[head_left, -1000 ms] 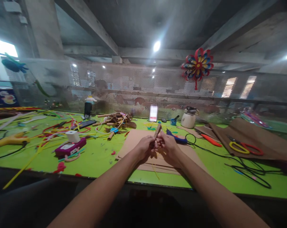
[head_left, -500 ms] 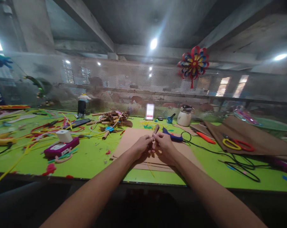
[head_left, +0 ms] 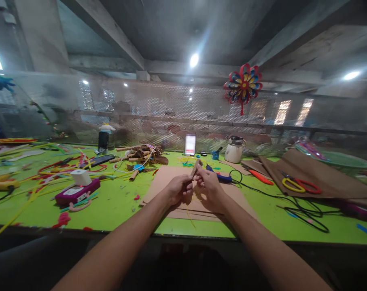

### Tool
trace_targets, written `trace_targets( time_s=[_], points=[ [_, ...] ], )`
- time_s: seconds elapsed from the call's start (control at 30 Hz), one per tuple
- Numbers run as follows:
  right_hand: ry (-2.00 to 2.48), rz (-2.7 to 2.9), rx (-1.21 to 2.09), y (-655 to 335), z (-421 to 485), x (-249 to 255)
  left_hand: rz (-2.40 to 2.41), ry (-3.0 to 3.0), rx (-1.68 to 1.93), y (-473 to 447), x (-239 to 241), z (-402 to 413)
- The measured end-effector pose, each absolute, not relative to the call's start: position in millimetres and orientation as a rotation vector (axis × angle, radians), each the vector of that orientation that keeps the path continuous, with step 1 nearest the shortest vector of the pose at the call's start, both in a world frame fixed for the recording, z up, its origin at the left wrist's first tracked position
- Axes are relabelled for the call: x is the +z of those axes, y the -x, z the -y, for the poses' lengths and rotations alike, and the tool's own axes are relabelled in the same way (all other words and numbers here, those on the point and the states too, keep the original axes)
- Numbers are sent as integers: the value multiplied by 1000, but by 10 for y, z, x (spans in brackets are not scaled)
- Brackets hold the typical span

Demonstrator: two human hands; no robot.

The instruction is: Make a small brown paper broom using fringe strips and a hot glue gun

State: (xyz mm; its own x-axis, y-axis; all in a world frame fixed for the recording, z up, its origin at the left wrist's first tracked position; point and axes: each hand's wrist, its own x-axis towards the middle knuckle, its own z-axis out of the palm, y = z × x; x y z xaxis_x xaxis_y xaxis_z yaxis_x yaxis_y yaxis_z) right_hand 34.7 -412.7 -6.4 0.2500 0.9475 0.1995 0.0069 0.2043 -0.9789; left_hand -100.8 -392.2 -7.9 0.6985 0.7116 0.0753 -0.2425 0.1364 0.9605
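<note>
Left hand (head_left: 179, 189): fingers curled shut, pinching the lower part of the roll from the left.
Right hand (head_left: 209, 186): fingertips closed on the same roll from the right, touching the left hand.
Roll (head_left: 196, 166): a thin brown stick, apparently rolled paper with a matte surface; it is tilted, with its upper end poking out above both hands, and is held over the cardboard.
Yellow strip (head_left: 190, 213): a thin, limp strip hanging below the hands; I cannot tell which hand it comes from.
Cardboard (head_left: 166, 178): flat tan sheets stacked under the hands, smooth, with straight edges.
Table (head_left: 122, 202): a glossy bright green top.
Glue gun (head_left: 217, 175): blue plastic, just beyond the right hand, with a black cord (head_left: 304, 210) looping off to the right.
Pile (head_left: 145, 154): more brown rolls and scraps heaped behind the cardboard.
Pot (head_left: 233, 150): white and rounded with a dark lid; its contents are hidden.
Cup (head_left: 215, 155): small and blue, with a dark handle sticking out of it.
Scissors (head_left: 298, 185): one yellow loop and one red loop, lying on brown sheets (head_left: 329, 182).
Cutter (head_left: 260, 176): an orange, slim tool near the sheets.
Box (head_left: 77, 192): magenta and flat, with a white block (head_left: 80, 177) on top.
Pinwheel (head_left: 243, 86): folded paper petals in red, blue and yellow, hung on the mesh (head_left: 159, 109).
</note>
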Motion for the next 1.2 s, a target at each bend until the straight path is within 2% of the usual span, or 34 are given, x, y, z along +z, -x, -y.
trace_targets(
  time_s=[1.2],
  points=[
    [1160,880,777,-648,4021,-39,-489,-1305,702,956,-95,3998]
  ],
)
